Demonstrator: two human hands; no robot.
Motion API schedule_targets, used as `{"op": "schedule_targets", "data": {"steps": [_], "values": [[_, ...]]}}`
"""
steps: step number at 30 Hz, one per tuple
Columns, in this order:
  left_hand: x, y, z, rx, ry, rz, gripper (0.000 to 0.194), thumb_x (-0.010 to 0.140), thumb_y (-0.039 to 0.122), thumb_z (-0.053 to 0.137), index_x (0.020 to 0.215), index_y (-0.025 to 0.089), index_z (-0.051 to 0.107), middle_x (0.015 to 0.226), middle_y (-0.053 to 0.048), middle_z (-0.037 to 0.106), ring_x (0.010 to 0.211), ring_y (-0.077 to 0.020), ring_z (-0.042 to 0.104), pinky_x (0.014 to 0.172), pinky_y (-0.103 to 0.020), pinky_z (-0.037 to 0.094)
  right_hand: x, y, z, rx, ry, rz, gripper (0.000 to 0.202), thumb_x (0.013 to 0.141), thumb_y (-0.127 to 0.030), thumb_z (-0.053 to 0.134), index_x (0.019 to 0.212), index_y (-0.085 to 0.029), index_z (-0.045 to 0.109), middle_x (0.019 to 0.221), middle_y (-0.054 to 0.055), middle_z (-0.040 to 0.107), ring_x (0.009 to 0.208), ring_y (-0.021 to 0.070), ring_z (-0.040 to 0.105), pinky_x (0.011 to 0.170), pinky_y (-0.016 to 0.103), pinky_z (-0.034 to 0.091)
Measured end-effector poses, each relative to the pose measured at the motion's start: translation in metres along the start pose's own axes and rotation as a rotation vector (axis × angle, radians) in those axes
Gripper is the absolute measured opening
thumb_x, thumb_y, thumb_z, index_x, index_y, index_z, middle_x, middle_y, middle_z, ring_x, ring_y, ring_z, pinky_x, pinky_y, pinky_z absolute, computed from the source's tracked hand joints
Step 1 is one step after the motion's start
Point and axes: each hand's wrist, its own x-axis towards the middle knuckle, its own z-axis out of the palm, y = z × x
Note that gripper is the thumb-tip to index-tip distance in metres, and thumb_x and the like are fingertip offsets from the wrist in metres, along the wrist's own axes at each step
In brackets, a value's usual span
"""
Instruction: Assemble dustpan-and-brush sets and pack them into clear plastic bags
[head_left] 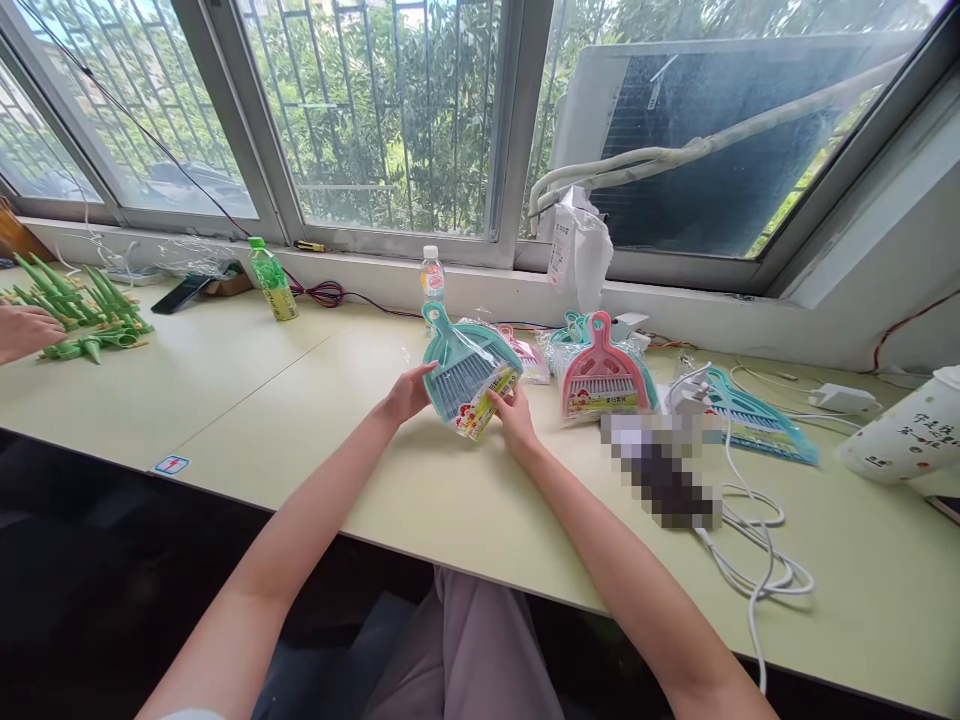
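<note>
Above the pale desk [315,450], both hands, left [407,394] and right [514,414], clasp a teal dustpan-and-brush set [466,368] in clear wrap.

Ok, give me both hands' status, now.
Left hand: holding the teal dustpan set by its left edge.
Right hand: gripping the same set's lower right corner.

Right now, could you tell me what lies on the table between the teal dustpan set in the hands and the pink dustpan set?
In the head view, between the teal dustpan set and the pink dustpan set lies another packaged set with pink parts, then bare table.
</note>
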Motion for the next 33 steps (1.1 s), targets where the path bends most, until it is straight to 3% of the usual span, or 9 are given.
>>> {"op": "schedule_targets", "data": {"steps": [6, 9, 16, 20, 24, 26, 28, 31, 33], "values": [[-0.004, -0.002, -0.004, 0.329, -0.321, -0.123, 0.033, 0.082, 0.046, 0.065, 0.095, 0.016, 0.069, 0.083, -0.008, 0.070, 0.083, -0.0198, 0.064, 0.089, -0.036, 0.049, 0.005, -0.003, -0.010, -0.151, 0.350, -0.076, 0.046, 0.070, -0.046, 0.068, 0.104, -0.019, 0.053, 0.089, 0.004, 0.070, 0.082, 0.0187, 0.065, 0.069, 0.029, 0.053], [0.000, -0.005, -0.006, 0.370, -0.285, -0.113, 0.041, 0.083, 0.053, 0.060, 0.091, 0.014, 0.069, 0.086, -0.011, 0.070, 0.084, -0.0221, 0.065, 0.086, -0.038, 0.051, 0.007, -0.005, -0.012, -0.133, 0.404, -0.066, 0.045, 0.069, -0.043, 0.069, 0.102, -0.019, 0.052, 0.089, 0.005, 0.069, 0.082, 0.0182, 0.065, 0.069, 0.028, 0.052], [0.015, -0.005, -0.015, 0.356, 0.238, 0.059, 0.048, 0.079, 0.059, 0.061, 0.089, 0.013, 0.065, 0.086, -0.010, 0.069, 0.070, -0.0172, 0.064, 0.070, -0.032, 0.053, -0.001, -0.007, 0.000, -0.087, 0.285, -0.032, 0.055, 0.064, -0.041, 0.075, 0.109, -0.020, 0.051, 0.076, 0.001, 0.069, 0.072, 0.0192, 0.067, 0.065, 0.030, 0.054], [0.016, 0.003, -0.019, 0.454, 0.271, 0.135, 0.058, 0.078, 0.064, 0.058, 0.109, 0.014, 0.064, 0.104, -0.014, 0.069, 0.085, -0.0226, 0.067, 0.078, -0.037, 0.052, -0.003, -0.012, 0.001, -0.103, 0.276, -0.056, 0.056, 0.066, -0.041, 0.073, 0.113, -0.019, 0.051, 0.077, 0.002, 0.070, 0.071, 0.0201, 0.068, 0.064, 0.031, 0.055], [0.013, 0.017, -0.025, 0.613, 0.417, 0.476, 0.079, 0.076, 0.062, 0.062, 0.139, 0.019, 0.045, 0.132, -0.015, 0.058, 0.116, -0.0264, 0.057, 0.096, -0.040, 0.044, 0.001, -0.019, -0.006, -0.142, 0.212, -0.065, 0.055, 0.067, -0.038, 0.074, 0.115, -0.019, 0.055, 0.078, 0.002, 0.071, 0.072, 0.0213, 0.069, 0.066, 0.033, 0.057], [0.010, 0.022, -0.027, 0.706, 0.376, 0.507, 0.080, 0.072, 0.063, 0.065, 0.135, 0.017, 0.051, 0.129, -0.016, 0.061, 0.118, -0.0278, 0.056, 0.098, -0.040, 0.043, 0.001, -0.021, -0.007, -0.155, 0.108, -0.042, 0.055, 0.066, -0.036, 0.075, 0.115, -0.020, 0.057, 0.077, 0.001, 0.072, 0.073, 0.0218, 0.070, 0.068, 0.035, 0.058], [0.007, 0.023, -0.027, 0.788, 0.249, 0.376, 0.071, 0.066, 0.064, 0.071, 0.116, 0.014, 0.066, 0.112, -0.015, 0.069, 0.108, -0.0293, 0.062, 0.093, -0.040, 0.046, 0.000, -0.022, -0.005, -0.154, 0.025, -0.006, 0.056, 0.065, -0.034, 0.076, 0.115, -0.019, 0.058, 0.077, 0.001, 0.072, 0.073, 0.0220, 0.071, 0.069, 0.036, 0.059], [0.004, 0.020, -0.025, 0.808, 0.156, 0.214, 0.055, 0.058, 0.062, 0.076, 0.083, 0.014, 0.074, 0.085, -0.012, 0.073, 0.086, -0.0276, 0.067, 0.082, -0.038, 0.050, -0.003, -0.022, 0.000, -0.140, -0.010, 0.014, 0.055, 0.064, -0.035, 0.078, 0.113, -0.018, 0.060, 0.078, 0.002, 0.073, 0.071, 0.0220, 0.071, 0.067, 0.036, 0.059], [0.003, 0.020, -0.026, 0.747, 0.155, 0.214, 0.049, 0.059, 0.060, 0.076, 0.077, 0.014, 0.073, 0.079, -0.012, 0.073, 0.078, -0.0251, 0.067, 0.077, -0.037, 0.051, -0.004, -0.022, 0.000, -0.123, 0.004, -0.001, 0.054, 0.063, -0.036, 0.079, 0.111, -0.018, 0.061, 0.078, 0.002, 0.073, 0.070, 0.0220, 0.070, 0.067, 0.036, 0.059]]}}
